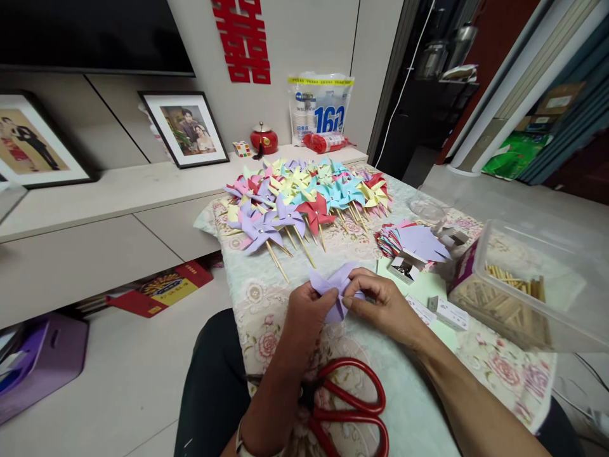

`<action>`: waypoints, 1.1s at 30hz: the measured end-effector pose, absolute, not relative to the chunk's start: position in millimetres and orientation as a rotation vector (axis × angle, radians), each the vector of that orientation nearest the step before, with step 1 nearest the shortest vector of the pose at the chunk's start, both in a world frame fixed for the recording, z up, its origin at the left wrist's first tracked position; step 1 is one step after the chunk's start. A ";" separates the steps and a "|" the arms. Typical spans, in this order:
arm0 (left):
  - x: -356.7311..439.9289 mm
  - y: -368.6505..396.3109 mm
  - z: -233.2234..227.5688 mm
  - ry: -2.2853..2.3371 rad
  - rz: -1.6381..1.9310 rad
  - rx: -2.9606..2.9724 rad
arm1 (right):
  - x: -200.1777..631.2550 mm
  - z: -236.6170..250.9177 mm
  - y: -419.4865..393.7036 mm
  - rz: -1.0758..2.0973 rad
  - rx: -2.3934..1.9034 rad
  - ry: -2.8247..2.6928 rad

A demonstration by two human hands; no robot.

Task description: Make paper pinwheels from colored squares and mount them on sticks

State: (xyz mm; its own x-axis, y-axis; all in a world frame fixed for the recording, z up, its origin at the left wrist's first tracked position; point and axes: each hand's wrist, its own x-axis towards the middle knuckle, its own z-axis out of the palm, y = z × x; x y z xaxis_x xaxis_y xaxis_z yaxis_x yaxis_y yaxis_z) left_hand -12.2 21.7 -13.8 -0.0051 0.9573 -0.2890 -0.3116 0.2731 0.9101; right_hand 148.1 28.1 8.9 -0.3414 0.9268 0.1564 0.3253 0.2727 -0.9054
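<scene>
Table, one, under a flowered cloth [409, 393]. Pinwheels [309, 184], a large heap in mixed colours, at the far end; those at the near edge are mounted on sticks and appear complete. Bin [580, 317], clear plastic, at the right; contains many loose sticks [509, 304]. Scissors [346, 416], red-handled, lying beside the left forearm. Paper pieces [421, 242], a stack, seemingly still to be made up. Left hand [307, 311], pinching the purple paper. Right hand [380, 304], thumb and fingertips gripping near its centre. Purple paper [330, 279], between both hands above the near table; blades partly formed, no stick visible, so judged unfinished. Small box [404, 269], dark contents too small to identify.
</scene>
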 end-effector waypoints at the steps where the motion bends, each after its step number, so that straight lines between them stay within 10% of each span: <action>1: -12.2 21.6 -13.7 1.139 1.164 0.744 | 147.7 8.0 28.1 1.030 -1.163 -1.814; 33: -10.9 19.7 -8.5 1.213 1.109 0.794 | 145.1 0.8 27.8 0.765 -1.266 -1.896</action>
State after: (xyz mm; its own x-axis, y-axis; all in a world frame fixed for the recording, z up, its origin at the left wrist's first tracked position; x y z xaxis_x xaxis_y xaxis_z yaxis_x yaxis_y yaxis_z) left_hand -10.9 19.7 -8.5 -0.0144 0.9498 -0.3127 -0.2264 0.3015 0.9262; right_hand 145.1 27.8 0.8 -0.2582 0.9362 0.2384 0.5085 0.3415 -0.7904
